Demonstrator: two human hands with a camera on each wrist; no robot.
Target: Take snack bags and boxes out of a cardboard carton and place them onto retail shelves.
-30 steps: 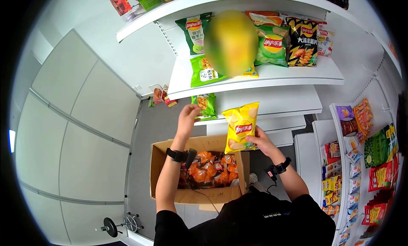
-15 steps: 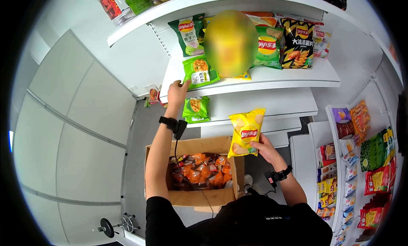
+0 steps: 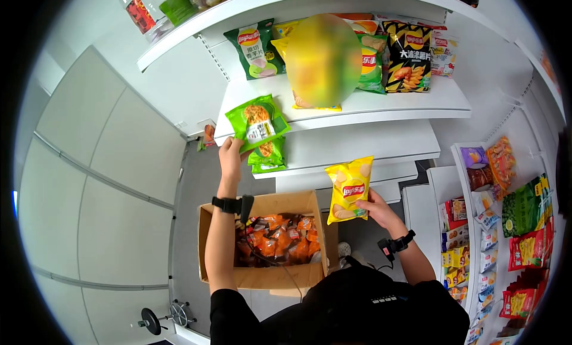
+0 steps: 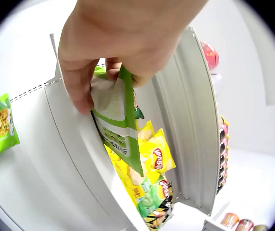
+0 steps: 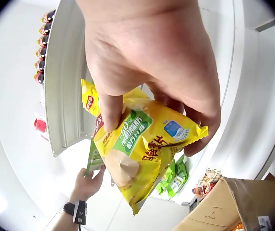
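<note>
The left hand (image 3: 231,160) pinches a green snack bag (image 3: 258,123) by its lower left corner, held up at the left end of the upper shelf. In the left wrist view the fingers and thumb grip the top of that green bag (image 4: 120,125). The right hand (image 3: 381,210) holds a yellow chip bag (image 3: 350,190) by its lower right side, in front of the lower shelves. Seen in the right wrist view, thumb and fingers are round the yellow bag (image 5: 137,144). Another green bag (image 3: 269,155) lies on the shelf below, partly behind the held one.
On the upper shelf (image 3: 381,109) stand a dark green bag (image 3: 255,50), yellow bags partly blurred, a green bag and a black bag (image 3: 409,58). Below is a cardboard box (image 3: 262,278) of orange packets (image 3: 280,238). A side rack (image 3: 462,184) with snacks is at the right.
The left hand has reached up to the upper shelf, taken hold of the green bag there and drawn it off to the left and down. The right hand with the yellow bag has moved slightly right.
</note>
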